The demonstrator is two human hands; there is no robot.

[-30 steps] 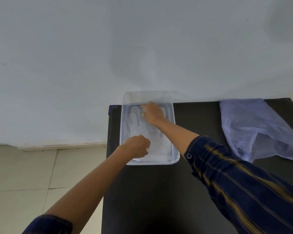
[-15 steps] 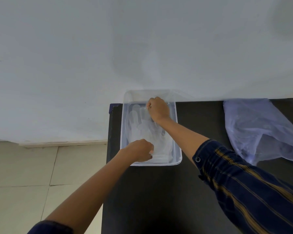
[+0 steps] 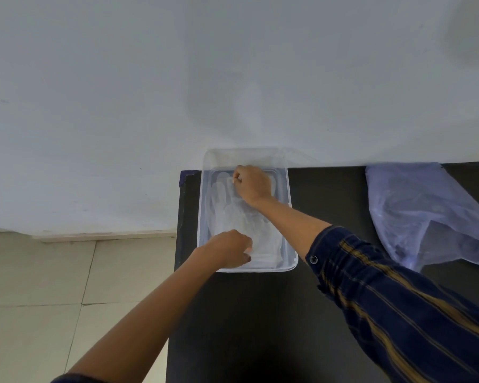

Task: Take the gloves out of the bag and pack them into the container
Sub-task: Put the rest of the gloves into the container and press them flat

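A clear plastic container (image 3: 290,246) stands at the far left of the black table, against the wall. Thin see-through gloves (image 3: 234,217) lie flat inside it, fingers pointing to the wall. My right hand (image 3: 252,184) is at the far end of the container, pinching the fingertips of the top glove. Over the near end, my left hand (image 3: 227,248) is closed on that glove's cuff. The pale blue plastic bag (image 3: 423,211) lies crumpled at the table's far right, away from both hands.
The black table (image 3: 260,327) ends just left of the container, with tiled floor (image 3: 53,286) below. A white wall (image 3: 177,78) rises directly behind the table. My striped dark sleeve crosses the table's right half.
My right hand has slid along the glove toward the wall end of the container. The left hand has shifted slightly right at the near end, still closed on the cuff.
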